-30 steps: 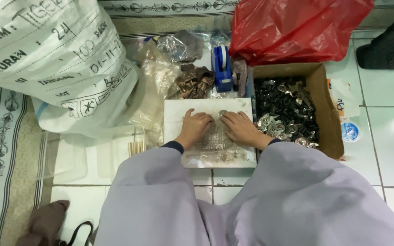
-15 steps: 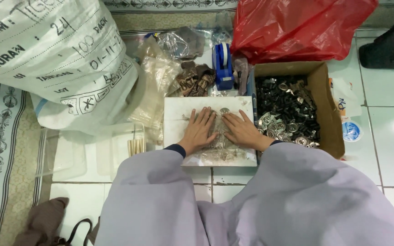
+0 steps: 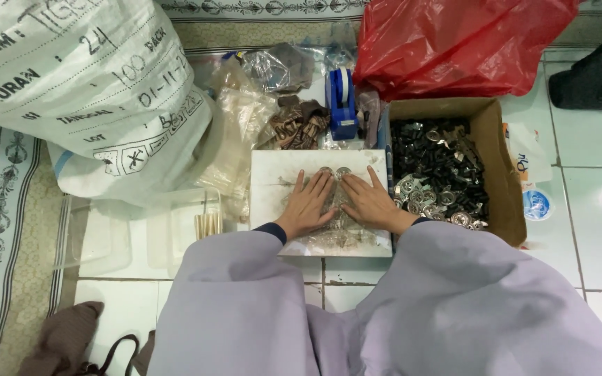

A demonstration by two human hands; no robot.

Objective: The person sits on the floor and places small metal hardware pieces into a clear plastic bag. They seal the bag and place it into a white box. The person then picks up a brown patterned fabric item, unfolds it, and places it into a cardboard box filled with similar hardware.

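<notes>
My left hand (image 3: pixel 307 204) and my right hand (image 3: pixel 368 202) lie flat, fingers spread, side by side on a clear plastic bag of small metal parts (image 3: pixel 336 230). The bag rests on a white board (image 3: pixel 273 184) on the tiled floor in front of my lap. Both palms press down on the bag; neither hand grips anything. Wide lilac sleeves (image 3: pixel 454 292) cover my arms to the wrists.
Right of the board stands a cardboard box (image 3: pixel 499 174) of black and silver parts. Behind it are a red plastic bag (image 3: pixel 454 42), a blue tape dispenser (image 3: pixel 341 104) and crumpled clear bags (image 3: pixel 245 132). A large white woven sack (image 3: pixel 71 83) sits at left.
Both hands have slid a little forward on the bag and their fingers have spread flatter. The view has shifted slightly.
</notes>
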